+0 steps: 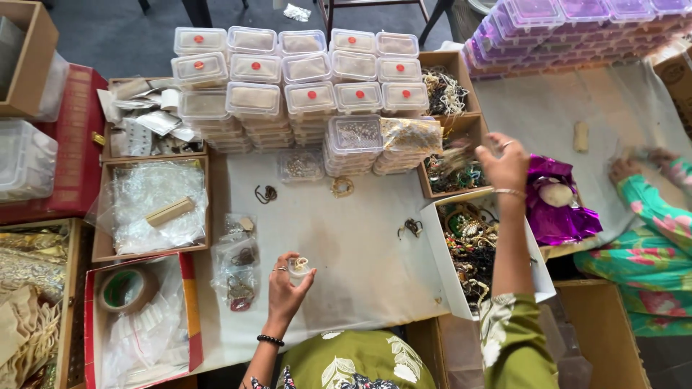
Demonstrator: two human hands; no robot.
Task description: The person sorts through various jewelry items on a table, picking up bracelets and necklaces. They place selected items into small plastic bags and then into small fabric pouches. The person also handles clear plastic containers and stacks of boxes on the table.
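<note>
My left hand point(286, 285) holds a small clear round container point(298, 267) with a bit of jewellery in it, just above the white table cover point(353, 245). My right hand point(507, 164) is stretched out to the right over a wooden box of mixed jewellery point(455, 175), with a blurred piece point(459, 153) at its fingertips. A bangle sits on that wrist. Below the arm lies a white tray point(440, 252) heaped with tangled necklaces and beads.
Stacks of clear lidded boxes point(288, 86) with red dots fill the back. Trays of plastic bags point(151, 205), a tape roll point(126, 288) and loose jewellery pieces point(411, 227) lie around. Another person's arm in a green patterned sleeve point(652, 209) works at the right, near purple foil point(559, 209).
</note>
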